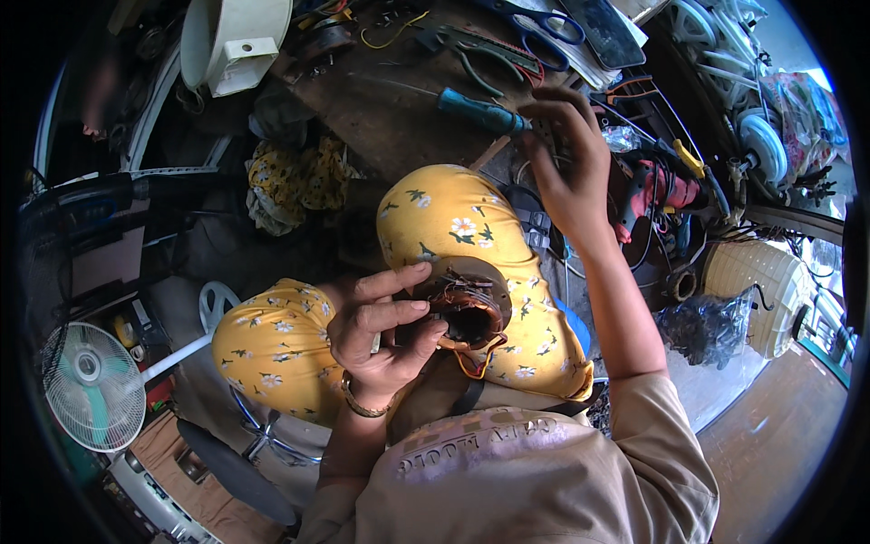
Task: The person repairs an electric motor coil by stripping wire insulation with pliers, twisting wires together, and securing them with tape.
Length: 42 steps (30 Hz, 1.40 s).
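Observation:
My left hand (385,331) grips a motor stator (469,313) above my lap, its fingers along the near left side. Copper windings ring the dark hole in its middle, and thin coloured wires hang from the lower edge. Over the right side of the bench, my right hand (571,154) has its thumb and index finger at the butt end of a screwdriver (480,111) with a blue handle. The thin shaft points left, above the worn bench top (362,118). The exact contact of those fingertips is hard to see.
Pliers (480,72), blue-handled scissors (548,36) and a dark phone (605,32) lie at the back of the bench. A red power drill (657,195) and cables sit to the right. At left stands a fan (91,381); a white housing (245,45) is at the back left.

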Each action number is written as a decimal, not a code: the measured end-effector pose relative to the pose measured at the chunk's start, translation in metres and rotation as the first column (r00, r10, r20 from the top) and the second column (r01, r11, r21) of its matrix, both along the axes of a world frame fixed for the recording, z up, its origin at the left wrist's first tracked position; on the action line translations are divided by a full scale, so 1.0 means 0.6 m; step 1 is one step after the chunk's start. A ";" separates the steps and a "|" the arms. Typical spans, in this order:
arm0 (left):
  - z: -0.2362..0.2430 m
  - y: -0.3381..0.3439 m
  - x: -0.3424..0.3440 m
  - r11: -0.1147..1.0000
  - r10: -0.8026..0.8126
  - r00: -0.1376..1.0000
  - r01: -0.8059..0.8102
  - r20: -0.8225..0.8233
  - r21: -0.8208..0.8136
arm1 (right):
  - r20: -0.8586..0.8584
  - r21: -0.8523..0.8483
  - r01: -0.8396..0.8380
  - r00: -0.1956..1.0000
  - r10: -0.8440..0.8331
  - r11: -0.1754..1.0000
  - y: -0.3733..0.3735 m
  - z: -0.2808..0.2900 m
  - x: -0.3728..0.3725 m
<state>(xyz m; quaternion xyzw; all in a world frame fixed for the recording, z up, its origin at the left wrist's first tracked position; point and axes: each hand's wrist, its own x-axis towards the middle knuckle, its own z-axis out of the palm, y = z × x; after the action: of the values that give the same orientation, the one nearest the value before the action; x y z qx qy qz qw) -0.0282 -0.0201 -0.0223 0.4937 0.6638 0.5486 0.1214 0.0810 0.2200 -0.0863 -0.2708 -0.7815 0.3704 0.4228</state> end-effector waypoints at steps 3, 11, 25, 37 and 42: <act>0.009 0.001 0.004 0.998 0.056 0.998 -0.057 -0.014 -0.019 | -0.127 -0.337 -0.030 0.992 -0.014 0.941 -0.032 -0.001 0.027; 0.025 0.005 0.012 0.989 0.107 0.983 -0.120 -0.151 -0.082 | -0.188 -0.500 -0.111 0.982 0.017 0.859 -0.095 0.014 0.071; 0.031 0.004 0.031 0.980 0.147 0.983 -0.160 -0.109 -0.116 | -0.227 -0.556 -0.185 0.972 0.066 0.810 -0.130 0.016 0.098; 0.023 0.013 0.016 0.987 0.138 0.988 -0.143 -0.070 -0.077 | -0.195 -0.559 -0.169 0.978 0.070 0.812 -0.135 0.008 0.107; 0.017 0.017 0.012 0.990 0.114 0.993 -0.116 -0.030 -0.074 | -0.183 -0.544 -0.159 0.981 0.068 0.824 -0.136 0.008 0.110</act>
<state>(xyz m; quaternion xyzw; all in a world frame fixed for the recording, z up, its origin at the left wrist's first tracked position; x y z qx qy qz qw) -0.0212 -0.0097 -0.0120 0.4566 0.7130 0.5227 0.0999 0.1472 0.1385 -0.0816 -0.3052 -0.6192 0.6262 0.3623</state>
